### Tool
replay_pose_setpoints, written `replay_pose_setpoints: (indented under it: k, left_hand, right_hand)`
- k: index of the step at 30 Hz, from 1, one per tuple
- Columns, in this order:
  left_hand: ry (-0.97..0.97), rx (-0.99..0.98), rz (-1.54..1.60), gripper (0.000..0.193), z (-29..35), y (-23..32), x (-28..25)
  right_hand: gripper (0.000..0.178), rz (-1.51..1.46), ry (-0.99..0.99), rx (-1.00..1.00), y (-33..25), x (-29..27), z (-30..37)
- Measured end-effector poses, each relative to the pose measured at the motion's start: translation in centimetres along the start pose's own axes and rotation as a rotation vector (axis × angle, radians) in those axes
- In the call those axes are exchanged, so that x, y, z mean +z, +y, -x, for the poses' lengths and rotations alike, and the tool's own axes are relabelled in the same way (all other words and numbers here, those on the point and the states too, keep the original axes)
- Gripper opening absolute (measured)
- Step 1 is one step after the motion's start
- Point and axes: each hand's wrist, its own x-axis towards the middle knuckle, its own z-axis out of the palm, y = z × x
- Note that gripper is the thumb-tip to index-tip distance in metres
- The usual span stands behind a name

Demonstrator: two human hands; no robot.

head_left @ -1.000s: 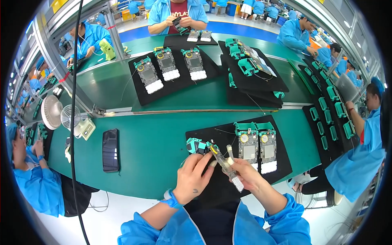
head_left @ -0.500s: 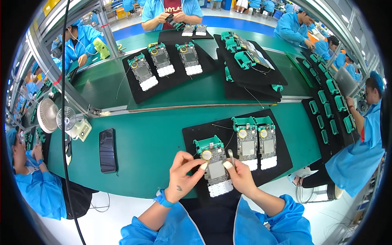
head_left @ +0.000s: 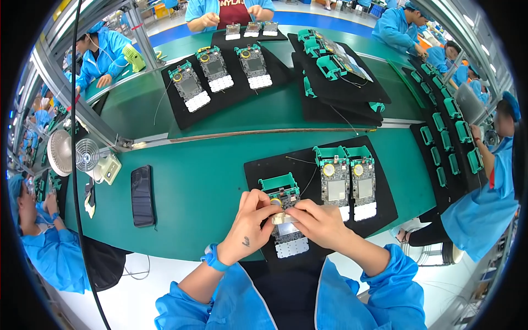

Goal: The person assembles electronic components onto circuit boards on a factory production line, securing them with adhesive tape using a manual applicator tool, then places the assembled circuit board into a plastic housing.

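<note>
— Near the lower middle of the frame, what did you have?

— My left hand [head_left: 250, 223] and right hand [head_left: 322, 224] met over a circuit board assembly [head_left: 286, 220] in a green frame, lying on the black mat [head_left: 385, 203] on the green desk [head_left: 209, 181]. Both pinched a small pale strip [head_left: 284, 219] between fingertips, fingers narrow around it.

— And beside it?

— Two more boards [head_left: 349, 181] lay just right on that mat; a dark phone [head_left: 143, 195] sat at left.

An electronics assembly line: long green benches [head_left: 209, 187] run across the frame, black mats [head_left: 379, 192] carry rows of circuit boards in green frames [head_left: 335, 170], and blue-coated workers [head_left: 484, 187] sit along both edges.
</note>
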Motion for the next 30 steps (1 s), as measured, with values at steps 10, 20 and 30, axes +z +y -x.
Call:
replay_pose_setpoints:
  k: [10,20,30]
  left_hand:
    - [0.053,0.080,-0.053,0.023,-0.2,-0.5,-0.2]
    - [-0.093,0.014,-0.106,0.017,-1.5,0.5,-1.0]
    - [-0.105,-0.046,-0.069,0.015,-1.2,1.0,-1.0]
  right_hand:
    - [0.031,-0.223,-0.073,0.244,-0.4,0.4,0.2]
    - [0.028,-0.375,-0.011,0.638,-0.8,-2.1,1.1]
    - [0.042,-0.307,-0.003,0.606,-1.5,-2.6,2.5]
